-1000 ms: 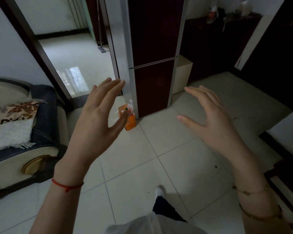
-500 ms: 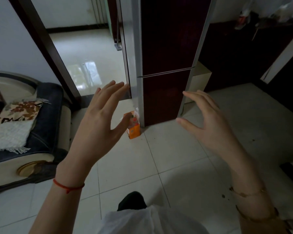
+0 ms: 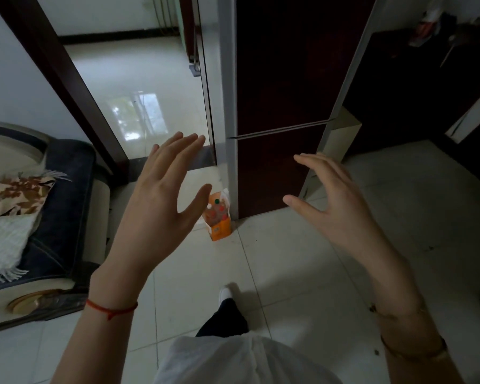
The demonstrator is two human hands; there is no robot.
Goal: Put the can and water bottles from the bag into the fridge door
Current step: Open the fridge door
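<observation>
Both my grips spread, empty: left hand (image 3: 161,200), right hand (image 3: 336,206). Orange bag (image 3: 219,217) on floor (image 3: 288,259) beside closed fridge (image 3: 283,106).

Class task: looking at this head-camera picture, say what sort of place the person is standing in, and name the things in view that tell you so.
Most likely a room in a home. A tall dark-fronted fridge stands on a pale tiled floor, a cushioned sofa sits at the left, and a doorway opens onto another tiled room.

Both arms reach forward, raised in the air. The left hand (image 3: 161,195) is spread, fingers up, thumb out, a red string round its wrist. The right hand (image 3: 336,209) is spread too, fingers curved forward, bracelets on its wrist. Neither holds anything.
</observation>
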